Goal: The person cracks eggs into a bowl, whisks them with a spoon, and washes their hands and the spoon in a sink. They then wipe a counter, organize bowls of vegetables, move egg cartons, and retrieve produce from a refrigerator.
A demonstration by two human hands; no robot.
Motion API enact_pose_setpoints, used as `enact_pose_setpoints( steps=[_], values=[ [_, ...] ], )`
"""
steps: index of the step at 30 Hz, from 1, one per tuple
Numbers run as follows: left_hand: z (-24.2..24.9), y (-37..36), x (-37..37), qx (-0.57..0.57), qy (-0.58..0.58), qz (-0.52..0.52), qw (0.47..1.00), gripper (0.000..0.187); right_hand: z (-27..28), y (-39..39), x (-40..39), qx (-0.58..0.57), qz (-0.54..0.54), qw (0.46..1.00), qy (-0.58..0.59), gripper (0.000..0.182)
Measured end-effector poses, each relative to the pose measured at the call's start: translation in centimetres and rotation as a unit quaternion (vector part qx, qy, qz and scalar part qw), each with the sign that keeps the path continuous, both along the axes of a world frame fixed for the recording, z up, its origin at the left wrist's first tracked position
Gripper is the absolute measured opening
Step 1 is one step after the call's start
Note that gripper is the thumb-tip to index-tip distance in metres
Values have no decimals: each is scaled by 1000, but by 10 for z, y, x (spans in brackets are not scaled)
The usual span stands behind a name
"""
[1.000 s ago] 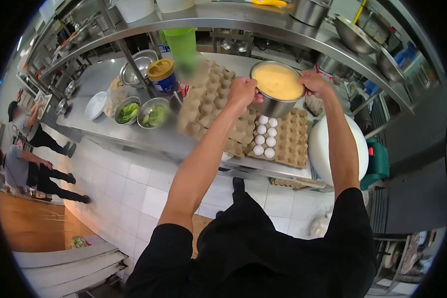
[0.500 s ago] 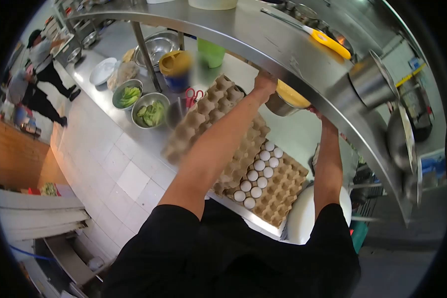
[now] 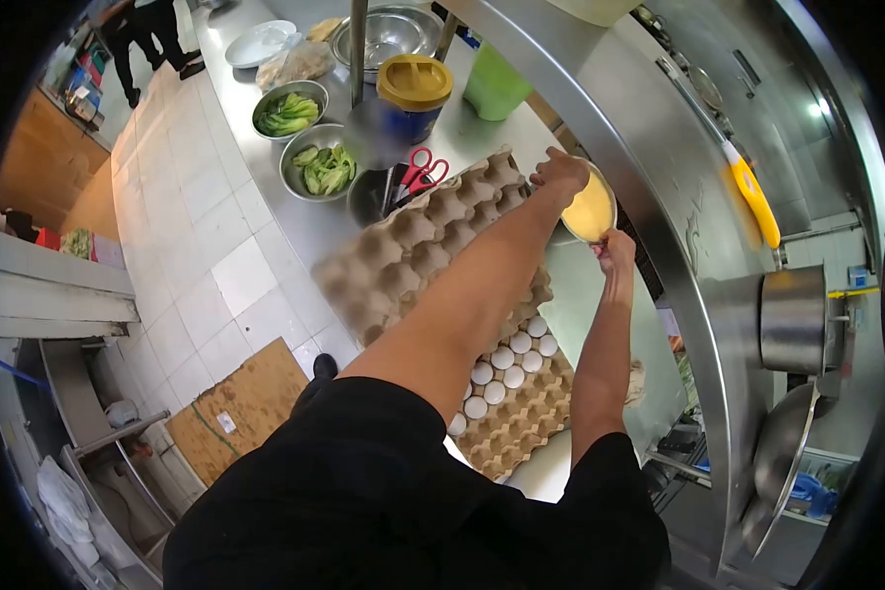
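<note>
A round metal bowl (image 3: 615,202) with smooth yellow liquid (image 3: 590,208) in it is held between my two hands, over the far side of the counter beside the steel shelf. My left hand (image 3: 560,171) grips its far left rim, fingers curled. On the near rim my right hand (image 3: 615,250) is closed. Below my left forearm lie upturned cardboard egg trays (image 3: 413,261). Nearer to me, another egg tray (image 3: 521,425) holds several white eggs (image 3: 502,358) on its left side, partly covered by my forearm.
Two bowls of green vegetables (image 3: 326,171), red-handled scissors (image 3: 424,169), a blue tub with a yellow lid (image 3: 415,84) and a green container (image 3: 501,81) stand on the left. The raised steel shelf (image 3: 649,187) carries a yellow-handled tool (image 3: 752,197). Co-workers' legs (image 3: 157,34) show far left.
The bowl has come further out from beside the shelf's edge, so more yellow liquid shows. My right hand is now fully visible. The view has turned, shifting the counter.
</note>
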State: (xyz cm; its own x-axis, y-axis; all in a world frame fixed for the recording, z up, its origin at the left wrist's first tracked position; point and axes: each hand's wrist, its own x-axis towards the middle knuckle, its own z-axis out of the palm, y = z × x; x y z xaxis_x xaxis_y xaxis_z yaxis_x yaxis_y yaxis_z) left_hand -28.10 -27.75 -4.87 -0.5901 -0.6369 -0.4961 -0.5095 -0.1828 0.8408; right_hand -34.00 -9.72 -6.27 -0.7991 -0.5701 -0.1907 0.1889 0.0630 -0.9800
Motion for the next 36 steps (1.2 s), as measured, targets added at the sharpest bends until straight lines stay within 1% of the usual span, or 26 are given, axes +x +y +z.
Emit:
enact_pose_setpoints(
  steps=[1,3,4,5,6,8,9,10,11,12,13,14,16,17,18,19,23,25,26,28,29,31,32,34,35,36],
  values=[
    [-31,-8,-25,-55,-41,-50,996,58,-13,-4,-8,17,-44,999,-27,5],
    [-33,-10,-22,-108,-83,-97,986,57,-14,-14,-2,27,-54,997,-47,5],
    [4,-1,8,-79,-25,-27,996,56,-16,-19,0,33,-65,995,-67,5],
    [30,9,31,-49,34,43,997,56,-18,-22,1,33,-62,995,-69,5],
    [37,16,42,-49,32,46,997,56,-19,-24,1,24,-60,995,-70,5],
    [42,27,59,-151,139,13,979,51,-27,-29,-5,15,-54,996,-75,6],
    [43,31,65,-181,181,-9,967,48,-35,-33,-16,34,-51,996,-65,8],
    [51,35,74,-213,222,-29,951,46,-20,-45,-2,52,-47,996,-53,11],
    [54,47,88,-203,286,3,936,42,-5,-56,14,53,-152,986,-46,15],
    [70,64,118,-192,348,34,917,39,-10,-59,10,51,-148,986,-48,15],
    [92,80,154,-196,331,13,923,39,-25,-54,-7,85,-70,992,66,16],
    [108,90,187,-202,315,-9,927,41,-39,-57,-26,81,-59,994,47,14],
    [106,102,223,-223,381,-27,897,50,-70,-61,-68,76,-38,996,9,12],
    [105,106,240,-224,378,-25,898,50,-87,-71,-90,80,3,997,8,9],
    [106,106,255,-221,378,-45,898,50,-95,-83,-102,83,46,995,10,7],
    [106,107,270,-214,377,-63,899,51,-60,-94,-60,81,-21,996,-15,4],
    [114,95,323,-212,383,-77,896,49,-48,-122,-49,89,-11,996,-18,3],
    [118,89,347,-220,381,-109,891,47,-44,-136,-48,95,15,995,-29,4],
    [120,87,357,-220,380,-107,892,47,-43,-141,-47,96,17,995,-29,4],
    [122,83,377,-189,357,-92,910,45,-41,-153,-44,122,36,992,-12,5],
    [122,83,385,-191,355,-89,911,45,-42,-161,-45,121,40,992,-12,5],
    [120,82,398,-204,341,-80,914,40,-46,-171,-46,65,87,993,-39,6],
    [116,80,403,-205,340,-78,914,40,-50,-173,-45,65,89,993,-39,6],
    [104,79,410,-199,361,-43,910,39,-33,-178,-14,40,93,994,-46,6],
    [101,82,416,-133,368,-8,920,38,-34,-183,-15,41,95,994,-48,6],
    [97,83,420,-133,368,-5,920,38,-32,-193,-20,79,111,990,-42,5]
  ],
)
